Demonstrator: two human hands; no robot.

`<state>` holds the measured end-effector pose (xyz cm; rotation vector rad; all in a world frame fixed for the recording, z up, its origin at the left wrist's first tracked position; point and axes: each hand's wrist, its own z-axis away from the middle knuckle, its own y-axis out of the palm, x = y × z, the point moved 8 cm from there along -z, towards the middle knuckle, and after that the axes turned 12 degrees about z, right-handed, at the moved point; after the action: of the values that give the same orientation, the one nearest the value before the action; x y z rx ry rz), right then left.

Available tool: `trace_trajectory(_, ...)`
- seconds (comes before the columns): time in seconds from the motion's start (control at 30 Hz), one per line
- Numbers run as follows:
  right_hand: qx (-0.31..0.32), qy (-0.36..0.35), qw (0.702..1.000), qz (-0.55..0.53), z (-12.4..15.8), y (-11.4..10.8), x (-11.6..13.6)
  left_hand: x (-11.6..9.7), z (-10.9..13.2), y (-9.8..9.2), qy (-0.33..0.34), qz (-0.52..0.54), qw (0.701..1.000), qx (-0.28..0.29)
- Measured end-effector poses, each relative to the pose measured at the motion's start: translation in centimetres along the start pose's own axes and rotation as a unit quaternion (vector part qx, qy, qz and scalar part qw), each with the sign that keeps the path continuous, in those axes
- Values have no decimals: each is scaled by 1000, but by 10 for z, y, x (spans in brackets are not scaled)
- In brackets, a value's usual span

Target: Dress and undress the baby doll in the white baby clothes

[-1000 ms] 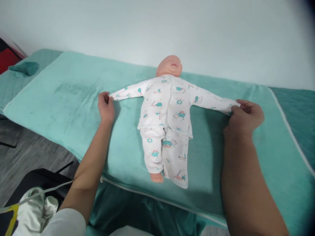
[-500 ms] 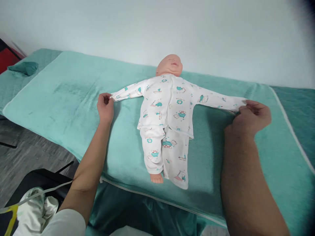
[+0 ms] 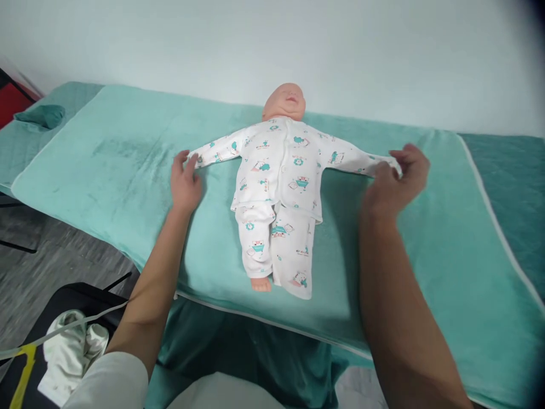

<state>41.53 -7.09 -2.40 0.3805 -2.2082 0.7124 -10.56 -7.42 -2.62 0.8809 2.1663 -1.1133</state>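
Note:
A baby doll [image 3: 286, 102] lies on its back with both arms spread sideways. It wears a white printed baby shirt [image 3: 266, 165] and matching trousers [image 3: 293, 250]. One bare foot shows below the left trouser leg; the right leg's hem looks flat, with no foot visible. My left hand [image 3: 186, 184] is beside the left sleeve's cuff, its fingers apart. At the end of the right sleeve [image 3: 357, 161], my right hand [image 3: 398, 179] has thumb and fingers spread around the cuff. Whether a fingertip still touches the fabric is hard to see.
A green padded bed [image 3: 140, 130] carries the doll and stands against a white wall [image 3: 272, 45]. At lower left, a black chair [image 3: 72, 295] holds a crumpled white cloth [image 3: 63, 346]. A pale cord with a yellow tag [image 3: 25, 369] runs past my left arm.
Both hands have opened from their pinches on the cuffs. The right sleeve has drawn in toward the doll, and my right hand has moved left. The whole view has shifted slightly.

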Motion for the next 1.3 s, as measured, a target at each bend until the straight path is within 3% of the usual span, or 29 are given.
trace_trajectory(0.1,39,-90,995,-28,27,9,46,-4,9,5,-1,-26,999,46)
trace_trajectory(0.2,92,-148,982,-74,58,11,79,-14,27,-6,-16,-30,999,8)
trace_trajectory(0.27,147,-160,970,-105,84,5,95,-31,51,-16,-18,-7,1000,-8)
trace_trajectory(0.4,245,-208,938,-129,146,-38,127,-79,129,-27,-34,91,995,31)
trace_trajectory(0.53,249,-356,898,-69,201,-101,171,-130,203,-21,-9,165,978,124)
trace_trajectory(0.63,323,-402,856,31,233,-111,188,-152,230,-8,31,127,981,146)
trace_trajectory(0.8,357,-420,823,134,257,-95,191,-170,234,14,113,44,987,109)
trace_trajectory(1.0,324,-402,848,119,258,-89,195,-174,233,10,152,61,983,79)
trace_trajectory(1.3,321,-351,869,136,257,-84,194,-185,226,-6,154,108,981,37)
